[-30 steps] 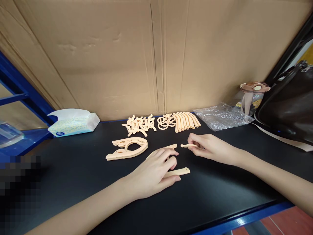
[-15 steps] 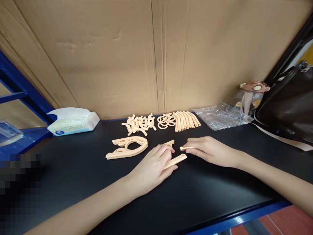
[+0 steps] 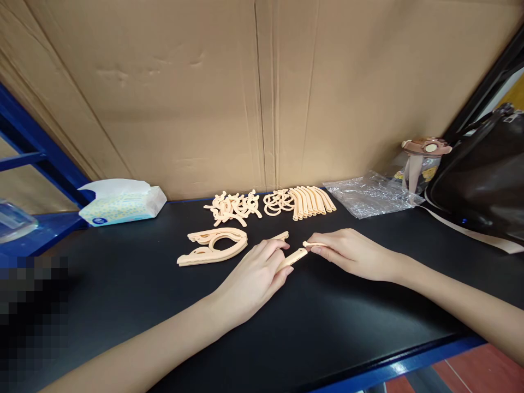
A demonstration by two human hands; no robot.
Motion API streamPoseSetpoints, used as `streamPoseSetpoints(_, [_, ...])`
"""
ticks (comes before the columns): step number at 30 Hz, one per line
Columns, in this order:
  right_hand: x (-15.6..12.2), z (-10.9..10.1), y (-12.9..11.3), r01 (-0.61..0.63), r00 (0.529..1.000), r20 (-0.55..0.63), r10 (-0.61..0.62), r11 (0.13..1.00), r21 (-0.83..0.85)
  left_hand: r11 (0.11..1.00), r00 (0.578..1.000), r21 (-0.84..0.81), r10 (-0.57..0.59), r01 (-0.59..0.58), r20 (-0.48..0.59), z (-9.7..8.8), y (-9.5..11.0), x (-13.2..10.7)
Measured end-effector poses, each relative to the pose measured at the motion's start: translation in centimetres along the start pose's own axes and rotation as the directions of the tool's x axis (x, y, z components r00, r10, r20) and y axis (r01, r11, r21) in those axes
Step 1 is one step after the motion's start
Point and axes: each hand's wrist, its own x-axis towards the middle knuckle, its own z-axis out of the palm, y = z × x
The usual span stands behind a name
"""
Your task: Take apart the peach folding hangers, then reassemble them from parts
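Note:
My left hand (image 3: 256, 275) is closed around a beige plastic folding hanger. One hanger arm (image 3: 293, 259) sticks out between thumb and fingers, and a second beige end (image 3: 280, 236) shows beyond the knuckles; the middle is hidden under my palm. My right hand (image 3: 350, 252) pinches a slim beige plastic piece (image 3: 311, 244) with a small knobbed tip; its rest is covered by my fingers. The knobbed tip is very close to the hanger arm's holed end; whether they touch I cannot tell. Folded beige hangers (image 3: 225, 255) lie left of my left hand.
Behind my hands lie a pile of small hook pieces (image 3: 231, 207), thin beige rings (image 3: 279, 203) and a row of curved arms (image 3: 311, 203). A tissue box (image 3: 123, 204) stands left. A clear plastic bag (image 3: 368, 194), a bottle (image 3: 426, 158) and a dark bag (image 3: 483, 169) are right.
The hanger in my left hand has shifted slightly left and away from me. The piece in my right hand has risen a little, and its tip is now closer to the hanger arm's end.

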Motion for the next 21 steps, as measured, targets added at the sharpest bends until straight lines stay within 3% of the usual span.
streamPoseSetpoints(13, [0.09,0.35,0.21,0.051,0.998,0.041,-0.057,0.991,0.121,0.998,0.999,-0.05,0.033,-0.033,0.015,-0.13,-0.13,-0.03])
streamPoseSetpoints(21, [-0.11,0.72,0.32,0.064,0.998,0.008,-0.066,0.99,0.126,0.996,0.998,-0.064,0.06,-0.058,0.025,-0.16,-0.08,0.02])
